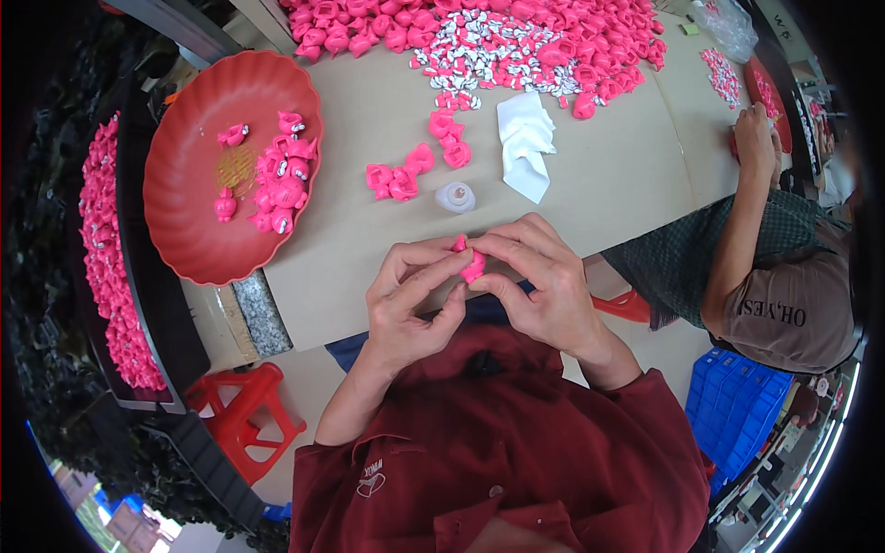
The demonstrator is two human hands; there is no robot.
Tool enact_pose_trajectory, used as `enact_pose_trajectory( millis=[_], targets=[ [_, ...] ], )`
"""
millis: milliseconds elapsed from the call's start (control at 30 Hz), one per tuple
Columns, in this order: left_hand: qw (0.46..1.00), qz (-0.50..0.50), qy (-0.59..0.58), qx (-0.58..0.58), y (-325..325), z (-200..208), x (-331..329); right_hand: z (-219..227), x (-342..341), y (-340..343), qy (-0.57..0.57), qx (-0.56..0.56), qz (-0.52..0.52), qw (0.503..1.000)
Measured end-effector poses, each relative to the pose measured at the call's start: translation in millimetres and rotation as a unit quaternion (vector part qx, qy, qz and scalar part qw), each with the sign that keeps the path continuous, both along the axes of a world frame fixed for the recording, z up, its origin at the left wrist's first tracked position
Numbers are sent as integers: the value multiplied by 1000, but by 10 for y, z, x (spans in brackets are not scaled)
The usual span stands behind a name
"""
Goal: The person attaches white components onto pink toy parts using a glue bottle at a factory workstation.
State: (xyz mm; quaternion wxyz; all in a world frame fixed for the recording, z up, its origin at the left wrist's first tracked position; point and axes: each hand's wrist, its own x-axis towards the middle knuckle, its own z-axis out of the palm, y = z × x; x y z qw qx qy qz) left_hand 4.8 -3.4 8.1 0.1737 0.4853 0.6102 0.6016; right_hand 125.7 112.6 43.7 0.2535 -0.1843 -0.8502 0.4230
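Note:
Between my two hands, close to the table's near edge, is a small pink plastic figure part (473, 268). My left hand (417, 288) pinches it from the left with fingertips and thumb. From the right, the fingers and thumb of my right hand (539, 272) grip the same part, covering some of it. Just beyond my hands stands a small translucent bottle (455, 197). Loose pink parts (403, 183) lie past it to the left, and more pink parts (450, 138) sit farther back. A folded white cloth (525, 147) rests to their right.
A red scalloped basin (166, 184) on the left holds several pink figures (281, 189). Heaps of pink parts (590, 37) and small white-and-pink pieces (489, 55) cover the far table. A co-worker's hand (758, 147) works at right. A red stool (249, 419) and blue crates (737, 405) flank me.

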Motion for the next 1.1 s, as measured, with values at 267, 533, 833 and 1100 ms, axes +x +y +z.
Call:
enact_pose_trajectory(
  millis=[267,533,833,1100],
  targets=[
    [1000,-16,-1,16,-4,-37,-24,-24,-21,-5,8,9,-14,1000],
    [1000,-19,-23,8,5,-5,-32,-28,-34,12,3,-2,-13,1000],
    [999,-21,-32,18,7,-36,-44,-32,-48,9,-3,-16,-11,1000],
    [999,-2,-34,-6,10,-40,-3,-45,-27,47,-3,-77,1,997]
  ],
)
